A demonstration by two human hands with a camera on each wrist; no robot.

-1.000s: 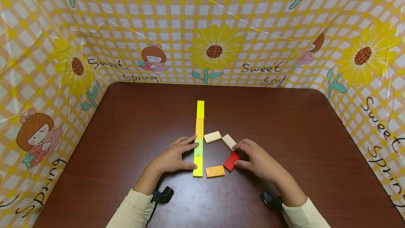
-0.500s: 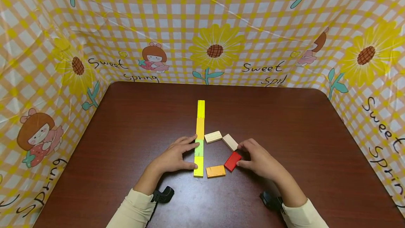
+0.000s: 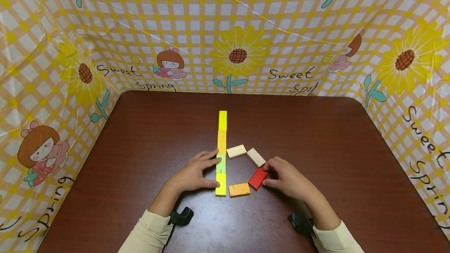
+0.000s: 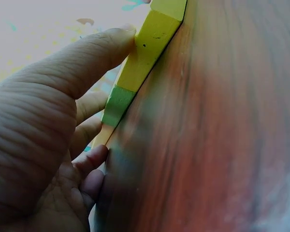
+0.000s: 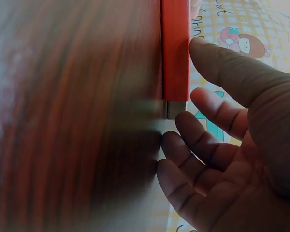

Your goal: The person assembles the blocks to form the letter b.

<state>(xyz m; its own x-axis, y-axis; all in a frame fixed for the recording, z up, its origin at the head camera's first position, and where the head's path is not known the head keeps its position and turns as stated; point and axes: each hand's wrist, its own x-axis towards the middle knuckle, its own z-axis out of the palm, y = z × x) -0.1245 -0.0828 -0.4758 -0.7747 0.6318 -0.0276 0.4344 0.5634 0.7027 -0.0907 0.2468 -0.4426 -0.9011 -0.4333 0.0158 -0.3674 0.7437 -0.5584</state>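
Observation:
In the head view, my left hand (image 3: 197,169) rests along a straight row of flat blocks. Its thumb touches the near yellow block (image 3: 220,188) and its fingertips reach the green block (image 3: 221,166). Beyond them lie an orange-yellow block (image 3: 222,142) and a far yellow block (image 3: 223,121). My right hand (image 3: 290,178) is at the outer side of the tilted red block (image 3: 258,178), with thumb and fingers loosely bent at its edge. A plain wood block (image 3: 256,157) lies by its fingertips. The right wrist view shows the thumb beside the red block (image 5: 176,53).
A ridged pale block (image 3: 236,152) and an orange block (image 3: 239,190) lie between the row and the red block, forming a curve with the others. All rest on a dark brown table (image 3: 158,128). A checked cloth (image 3: 197,18) stands around its back and sides.
My right hand has shifted slightly right, uncovering more of the red block and of the plain wood block's near end. My left hand has stayed in place on the row.

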